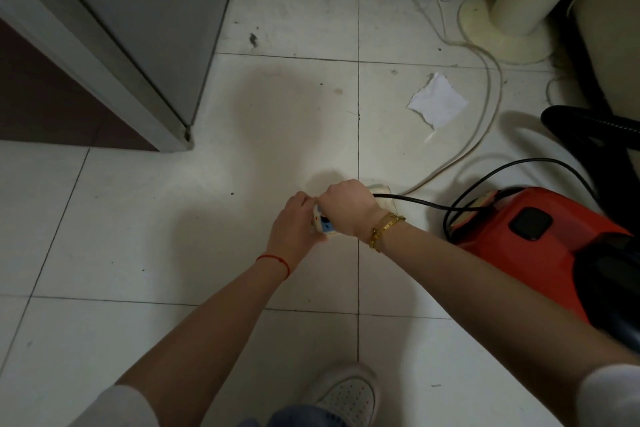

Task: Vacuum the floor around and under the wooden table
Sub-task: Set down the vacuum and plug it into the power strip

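while left hand (294, 224) grips power strip (323, 224), right hand (346, 206) curled around black cord (415, 202) plug

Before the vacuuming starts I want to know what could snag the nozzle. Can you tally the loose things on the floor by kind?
Power strips: 1, the power strip held by the left hand and right hand
Cables: 2, black cord, pale cable
Paper scraps: 1, paper scrap
Vacuums: 1, red vacuum
Total: 5

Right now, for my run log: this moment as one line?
stage: plugging in | left hand: holds power strip | right hand: grips black cord | vacuum: idle
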`<action>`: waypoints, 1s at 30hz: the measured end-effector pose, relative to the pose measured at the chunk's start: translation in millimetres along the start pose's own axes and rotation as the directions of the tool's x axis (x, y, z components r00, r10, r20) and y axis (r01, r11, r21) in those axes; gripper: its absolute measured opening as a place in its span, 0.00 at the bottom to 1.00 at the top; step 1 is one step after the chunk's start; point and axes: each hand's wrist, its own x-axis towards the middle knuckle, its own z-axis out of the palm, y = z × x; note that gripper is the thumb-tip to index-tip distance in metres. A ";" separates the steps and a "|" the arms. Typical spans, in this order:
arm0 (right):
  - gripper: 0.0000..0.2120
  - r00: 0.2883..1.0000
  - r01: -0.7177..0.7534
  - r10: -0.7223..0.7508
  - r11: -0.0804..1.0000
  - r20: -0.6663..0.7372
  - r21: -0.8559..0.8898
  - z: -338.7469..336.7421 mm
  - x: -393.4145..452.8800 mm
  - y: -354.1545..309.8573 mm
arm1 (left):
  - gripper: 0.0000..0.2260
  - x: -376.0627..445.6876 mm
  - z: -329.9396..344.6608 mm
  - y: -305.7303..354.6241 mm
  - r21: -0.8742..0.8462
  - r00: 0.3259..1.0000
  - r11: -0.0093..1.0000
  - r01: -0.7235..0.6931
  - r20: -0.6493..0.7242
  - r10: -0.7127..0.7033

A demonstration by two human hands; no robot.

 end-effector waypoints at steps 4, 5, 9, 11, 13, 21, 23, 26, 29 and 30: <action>0.07 1.000 0.006 -0.006 1.000 0.007 0.016 2.4 -4.5 0.4 | 0.23 -0.6 -0.8 0.9 0.028 1.000 1.000 -0.003 0.017 0.003; 0.07 1.000 0.005 -0.005 1.000 0.009 0.009 2.0 -4.4 0.7 | 0.23 -0.8 -0.8 1.4 0.037 1.000 0.999 -0.004 0.025 0.003; 0.09 1.000 -0.029 0.029 1.000 0.004 0.009 8.7 -5.5 -0.9 | 0.27 -2.9 -2.6 -0.9 0.094 0.995 0.995 -0.039 0.097 0.030; 0.12 0.990 -0.090 0.099 0.991 -0.098 0.098 10.0 -11.9 2.9 | 0.24 -1.8 -7.1 -1.9 0.123 0.992 0.990 -0.066 0.112 0.053; 0.16 0.954 -0.149 0.195 0.967 -0.226 0.207 6.2 -23.3 12.8 | 0.20 -0.7 -13.9 4.2 0.108 0.996 0.991 -0.080 0.056 0.074; 0.20 0.688 -0.351 0.606 0.760 -0.400 0.547 -15.0 -114.7 79.7 | 0.17 18.6 -40.6 102.9 -0.011 0.911 0.930 -0.366 -0.210 0.356; 0.20 0.600 -0.402 0.685 0.704 -0.413 0.585 -14.4 -147.7 93.1 | 0.16 17.8 -38.2 136.0 -0.007 0.866 0.881 -0.474 -0.188 0.464; 0.19 0.477 -0.457 0.767 0.633 -0.429 0.625 -9.8 -196.6 107.9 | 0.17 7.3 -27.0 181.7 -0.033 0.775 0.776 -0.630 -0.103 0.624; 0.17 0.365 -0.510 0.826 0.563 -0.430 0.650 -3.7 -242.7 117.2 | 0.18 0.7 -8.9 215.4 -0.036 0.703 0.704 -0.709 0.033 0.710; 0.16 0.326 -0.524 0.840 0.542 -0.433 0.657 -1.6 -257.3 119.1 | 0.18 -0.4 -2.5 224.2 -0.041 0.689 0.692 -0.720 0.078 0.721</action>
